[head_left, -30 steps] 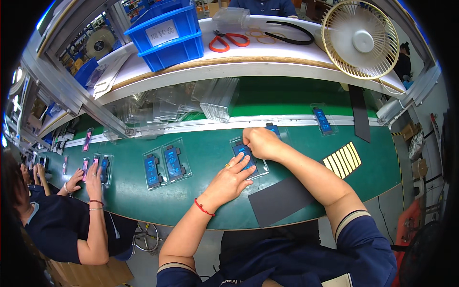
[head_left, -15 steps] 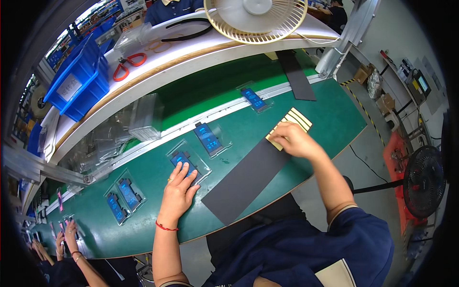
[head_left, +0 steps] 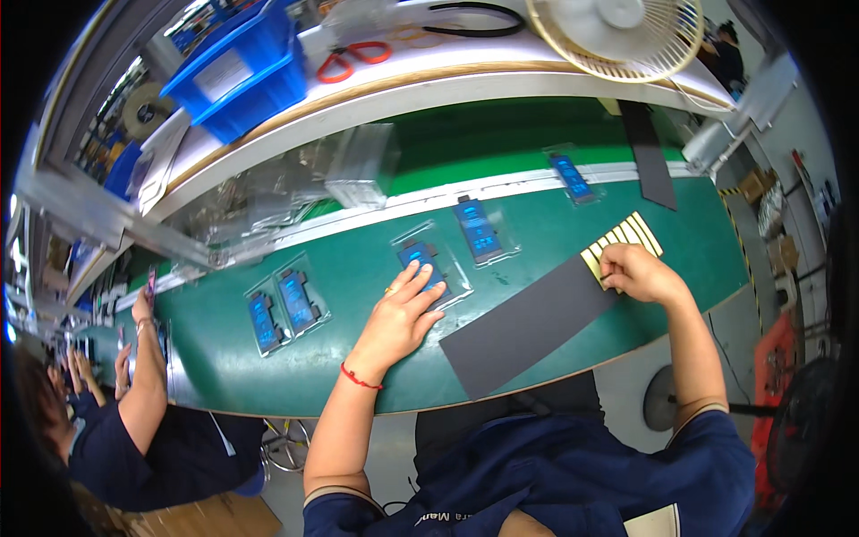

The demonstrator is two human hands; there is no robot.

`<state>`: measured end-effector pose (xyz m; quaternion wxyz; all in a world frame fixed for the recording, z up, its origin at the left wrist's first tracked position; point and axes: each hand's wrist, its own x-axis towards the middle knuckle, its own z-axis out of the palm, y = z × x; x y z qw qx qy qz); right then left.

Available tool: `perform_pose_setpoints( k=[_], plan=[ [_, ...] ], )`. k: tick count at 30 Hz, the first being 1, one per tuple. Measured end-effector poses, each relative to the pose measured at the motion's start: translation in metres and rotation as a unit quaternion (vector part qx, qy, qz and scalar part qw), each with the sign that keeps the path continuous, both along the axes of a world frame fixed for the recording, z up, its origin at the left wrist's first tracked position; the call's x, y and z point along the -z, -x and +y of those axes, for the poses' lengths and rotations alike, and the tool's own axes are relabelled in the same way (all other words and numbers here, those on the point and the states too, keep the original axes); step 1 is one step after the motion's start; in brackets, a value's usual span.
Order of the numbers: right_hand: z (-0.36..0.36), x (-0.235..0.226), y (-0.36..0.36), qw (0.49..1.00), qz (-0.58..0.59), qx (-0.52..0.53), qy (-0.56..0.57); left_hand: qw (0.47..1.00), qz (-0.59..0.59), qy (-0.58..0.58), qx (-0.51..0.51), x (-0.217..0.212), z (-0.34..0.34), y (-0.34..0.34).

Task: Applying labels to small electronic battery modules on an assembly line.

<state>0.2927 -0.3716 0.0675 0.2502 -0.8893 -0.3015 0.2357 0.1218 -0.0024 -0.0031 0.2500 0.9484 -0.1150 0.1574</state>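
Observation:
My left hand (head_left: 400, 315) lies with fingers stretched over a flat blue-and-black battery pack (head_left: 415, 254) in a clear plastic tray (head_left: 457, 277), partly covering it. My right hand (head_left: 641, 272) is closed in a pinch at the near edge of a row of yellow strips (head_left: 631, 230), seemingly on the end of one strip. These strips sit at the far right end of a long black sheet (head_left: 528, 327), slanted across the bench. Similar packs in clear trays include one (head_left: 477, 229) right of my left hand, one (head_left: 571, 178) farther back, and two (head_left: 298, 299) to the left.
Along the green bench (head_left: 376, 394) runs a raised shelf holding a blue bin (head_left: 246, 89), red-handled scissors (head_left: 353, 61) and a fan (head_left: 617, 40). Clear trays (head_left: 362, 166) are stacked beneath it. Another black strip (head_left: 649, 157) lies back right. A co-worker (head_left: 157, 430) sits at left.
The whole view has swung, so the bench things appear farther right and the co-worker shows more. My right hand has shifted toward the strips' near edge, uncovering more strips. My left hand stays on the battery.

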Motion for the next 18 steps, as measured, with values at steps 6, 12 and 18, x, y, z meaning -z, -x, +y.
perform_pose_setpoints(
  k=[6,12,18],
  plan=[
    [0.123,-0.006,0.019,0.961,-0.086,-0.129,-0.228,1.0,0.004,0.012,0.004,0.002,0.002,0.002],
    [0.194,0.044,0.024,0.962,-0.1,-0.155,-0.203,1.0,0.01,0.029,0.006,0.002,-0.002,-0.001],
    [0.209,0.039,0.04,0.974,-0.044,-0.137,-0.173,0.998,0.044,0.049,0.003,0.0,0.002,0.004]
  ],
)
